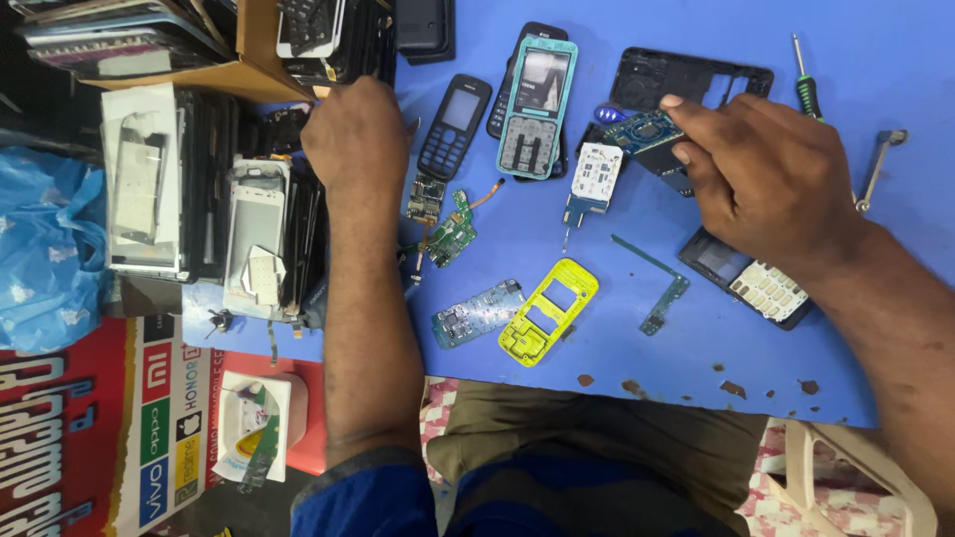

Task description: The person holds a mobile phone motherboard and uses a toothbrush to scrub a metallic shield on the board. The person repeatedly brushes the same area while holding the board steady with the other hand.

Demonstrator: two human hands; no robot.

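Observation:
My right hand [771,174] pinches a small blue-green circuit board [645,129] between thumb and forefinger, just above a black phone back frame [696,75] on the blue table [597,249]. My left hand [356,139] reaches into a row of stacked phone frames and screens [261,214] at the table's left; its fingers are hidden from here. Between the hands lie a black keypad phone face [455,124] and a teal phone housing [535,107].
A yellow phone frame [549,310], loose circuit boards [477,313], a white keypad board [595,177], a black phone with white keypad [751,278], a green-handled screwdriver [806,85], a cardboard box of parts [199,45] and a blue plastic bag [45,249] surround the hands.

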